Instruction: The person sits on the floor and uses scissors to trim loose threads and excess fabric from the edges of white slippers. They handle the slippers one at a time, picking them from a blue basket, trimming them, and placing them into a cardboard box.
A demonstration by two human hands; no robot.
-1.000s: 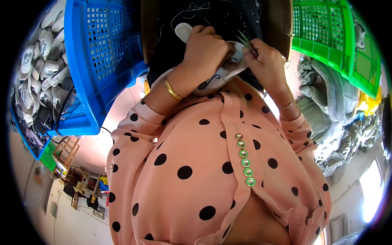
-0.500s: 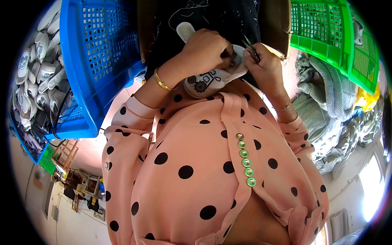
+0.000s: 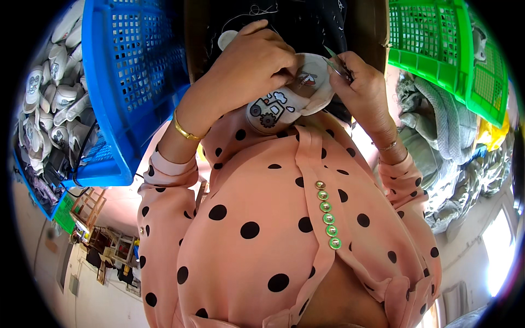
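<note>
A small pale fabric shoe with a printed tractor-like vehicle on its toe lies in my lap, close to my shirt front. My left hand is closed on the shoe from above, its index finger stretched away from the others. The shoe's opening faces up, showing a pale lining with a small red and dark mark. Past my left fingers a rounded white piece sticks out; whether it joins the shoe is hidden. In my right hand are small thread snips, their blades pointing up beside the shoe's edge.
On the left, a blue plastic crate stands beside a heap of similar pale shoes. A green crate stands at the right, above grey fabric pieces and bags. Loose white thread lies on dark cloth over my lap.
My left hand has shifted left and turned, uncovering the shoe's opening and more of its print. The white piece has moved left. My right hand has moved slightly right with the snips.
</note>
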